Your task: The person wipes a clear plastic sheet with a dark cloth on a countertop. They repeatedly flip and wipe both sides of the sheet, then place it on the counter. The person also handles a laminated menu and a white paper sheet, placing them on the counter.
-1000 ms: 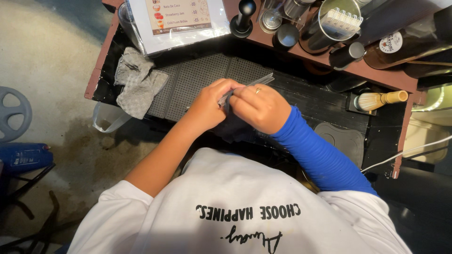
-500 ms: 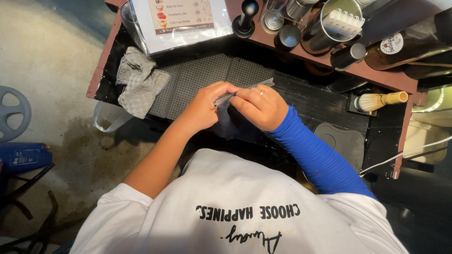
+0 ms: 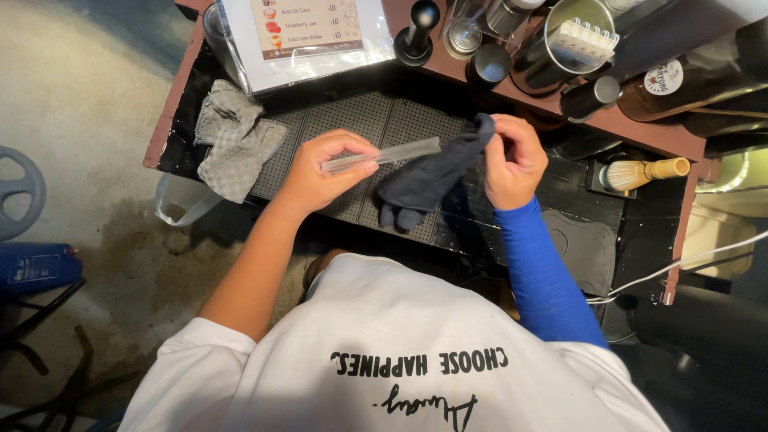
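My left hand, on a bare arm, pinches one end of a long clear flat strip that points right above a black perforated mat. My right hand, in a blue sleeve, holds a dark grey cloth by its top corner. The cloth hangs down and left, with its upper part touching the free end of the strip. Both hands hover over the dark counter, a short gap between them.
A crumpled light grey rag lies on the mat's left end. At the back stand a laminated menu sheet, a black tamper, metal cups and a dark bottle. A bamboo whisk lies right, above a white cable.
My hands were pressed together around the strip and cloth. They have parted: the right hand has lifted the cloth off to the right, and the strip now shows in the left hand.
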